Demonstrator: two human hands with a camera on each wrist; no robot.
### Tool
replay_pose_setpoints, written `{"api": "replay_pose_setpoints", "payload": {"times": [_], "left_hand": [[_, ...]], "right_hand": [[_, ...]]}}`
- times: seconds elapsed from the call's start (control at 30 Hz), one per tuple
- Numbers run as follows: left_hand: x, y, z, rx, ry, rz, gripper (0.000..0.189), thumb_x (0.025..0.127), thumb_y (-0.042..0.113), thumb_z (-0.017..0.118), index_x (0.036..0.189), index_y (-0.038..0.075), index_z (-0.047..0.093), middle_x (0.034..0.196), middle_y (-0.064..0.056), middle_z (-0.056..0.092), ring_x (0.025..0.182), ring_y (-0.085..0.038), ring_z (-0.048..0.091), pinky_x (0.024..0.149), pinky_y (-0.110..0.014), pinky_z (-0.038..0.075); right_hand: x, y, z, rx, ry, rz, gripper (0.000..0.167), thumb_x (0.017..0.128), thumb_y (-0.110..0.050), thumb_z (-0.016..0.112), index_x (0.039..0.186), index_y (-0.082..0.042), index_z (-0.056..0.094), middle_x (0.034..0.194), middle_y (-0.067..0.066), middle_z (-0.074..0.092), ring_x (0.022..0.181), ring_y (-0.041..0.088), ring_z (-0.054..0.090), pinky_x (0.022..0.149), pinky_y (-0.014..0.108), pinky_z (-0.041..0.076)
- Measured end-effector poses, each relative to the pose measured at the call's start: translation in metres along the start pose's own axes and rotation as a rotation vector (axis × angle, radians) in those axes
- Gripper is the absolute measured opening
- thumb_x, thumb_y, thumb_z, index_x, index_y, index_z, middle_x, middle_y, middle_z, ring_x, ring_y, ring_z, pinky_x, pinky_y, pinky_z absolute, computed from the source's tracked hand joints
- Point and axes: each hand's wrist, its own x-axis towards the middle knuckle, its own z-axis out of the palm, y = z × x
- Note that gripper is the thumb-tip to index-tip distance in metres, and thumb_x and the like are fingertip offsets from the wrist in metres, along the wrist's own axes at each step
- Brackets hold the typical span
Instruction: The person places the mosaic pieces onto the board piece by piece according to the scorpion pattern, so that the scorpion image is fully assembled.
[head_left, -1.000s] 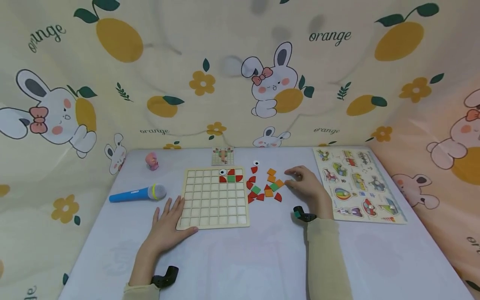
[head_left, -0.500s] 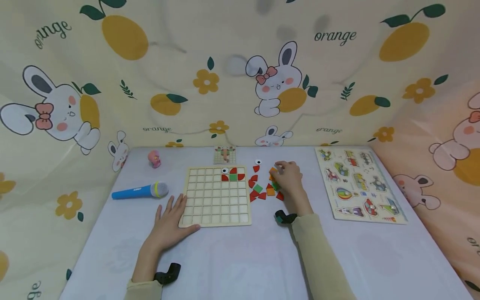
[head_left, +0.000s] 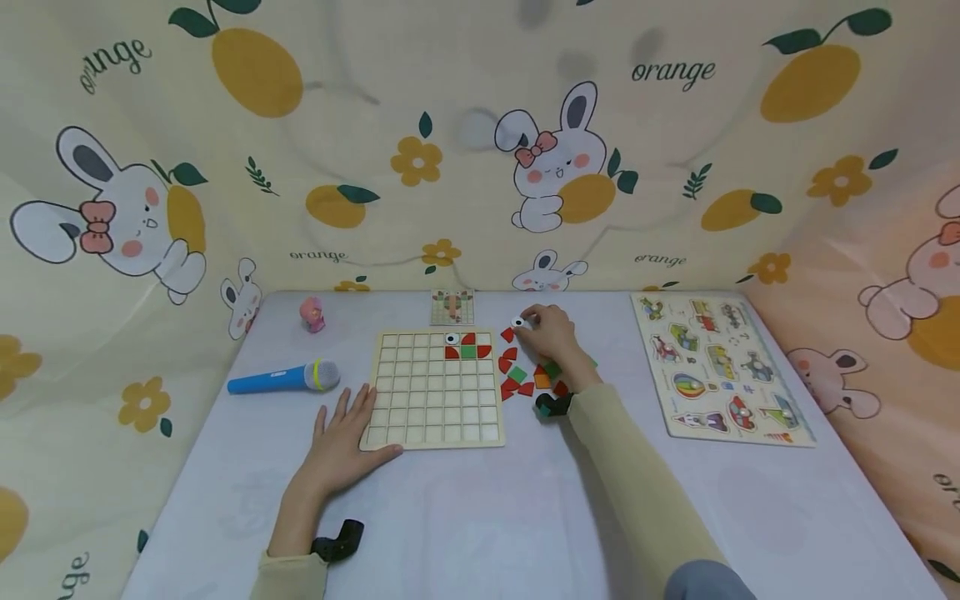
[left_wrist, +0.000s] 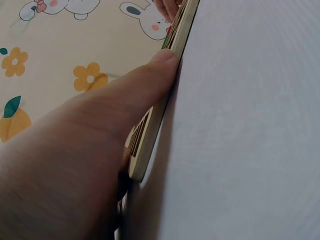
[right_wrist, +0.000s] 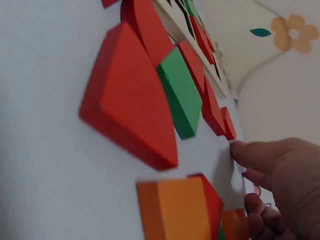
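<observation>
The left hand [head_left: 339,442] lies at the lower left corner of a wooden grid board [head_left: 420,400], its fingers spread along the left edge. In the left wrist view the thumb [left_wrist: 135,85] rests along the board's near edge. The right hand [head_left: 551,333] is beyond the board's upper right corner, thumb and a fingertip on either side of a round white eye piece [head_left: 517,322]. A red quarter-circle piece [head_left: 507,335] lies just under its thumb. On the board, a second eye piece [head_left: 452,339] sits with several red pieces and a green square [head_left: 468,352].
Loose red pieces, a green square [right_wrist: 182,95] and orange squares [right_wrist: 182,210] lie right of the board. A pattern card [head_left: 452,308] is behind it. A toy microphone [head_left: 281,380] and pink figurine [head_left: 312,315] are left; a picture puzzle board [head_left: 716,367] is right.
The right hand has moved left and away from the person, from beside the orange squares, over the loose pieces, to the eye piece. The left hand has stayed on the board.
</observation>
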Motion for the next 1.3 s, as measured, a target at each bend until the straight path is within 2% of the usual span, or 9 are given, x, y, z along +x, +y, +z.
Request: {"api": "replay_pose_setpoints", "payload": {"times": [0.23,0.43,0.6,0.87,1.07,1.3], "left_hand": [[0.001,-0.004,-0.001,0.009,0.001,0.008,0.118,0.088,0.075,0.069,0.169,0.004,0.021,0.177,-0.016,0.016,0.164,-0.044,0.001,0.126,-0.07,-0.007],[0.001,-0.004,-0.002,0.011,0.008,0.007,0.116,0.088,0.073,0.07,0.169,0.004,0.021,0.177,-0.015,0.017,0.164,-0.044,0.001,0.127,-0.07,-0.007],[0.001,-0.004,0.0,0.015,0.002,0.006,0.117,0.088,0.074,0.069,0.169,0.005,0.021,0.177,-0.015,0.016,0.164,-0.044,0.001,0.127,-0.07,-0.007],[0.001,-0.004,-0.002,0.004,0.007,0.006,0.117,0.087,0.072,0.071,0.169,0.004,0.021,0.177,-0.015,0.017,0.164,-0.044,0.002,0.127,-0.07,-0.006],[0.0,-0.004,-0.004,0.002,0.01,0.009,0.116,0.088,0.072,0.071,0.169,0.004,0.022,0.177,-0.015,0.018,0.164,-0.044,0.002,0.127,-0.07,-0.006],[0.002,-0.004,-0.001,0.003,0.006,0.008,0.116,0.088,0.073,0.07,0.169,0.006,0.021,0.177,-0.014,0.017,0.164,-0.043,0.002,0.127,-0.07,-0.006]], "right_hand": [[0.0,-0.007,0.003,-0.035,0.04,0.011,0.034,0.104,-0.029,0.068,0.127,-0.005,0.071,0.122,0.02,0.065,0.114,0.037,0.058,0.1,0.06,0.046],[0.001,-0.008,0.008,-0.031,0.047,0.007,0.043,0.1,-0.038,0.071,0.126,-0.004,0.069,0.115,0.019,0.062,0.109,0.037,0.054,0.099,0.058,0.044],[0.002,-0.007,0.012,-0.01,0.087,0.001,0.041,0.101,-0.035,0.071,0.124,-0.001,0.069,0.115,0.02,0.062,0.11,0.037,0.054,0.098,0.058,0.043],[0.001,-0.013,0.013,0.0,0.075,-0.056,0.037,0.104,-0.03,0.068,0.128,-0.001,0.069,0.12,0.02,0.065,0.113,0.035,0.056,0.1,0.06,0.041],[0.003,-0.041,0.018,0.023,0.045,-0.126,0.036,0.104,-0.031,0.07,0.127,-0.003,0.071,0.122,0.018,0.067,0.114,0.033,0.061,0.1,0.06,0.041],[0.005,-0.088,0.04,-0.031,-0.041,-0.247,0.033,0.105,-0.033,0.07,0.128,-0.009,0.073,0.122,0.012,0.067,0.114,0.029,0.062,0.1,0.057,0.044]]}}
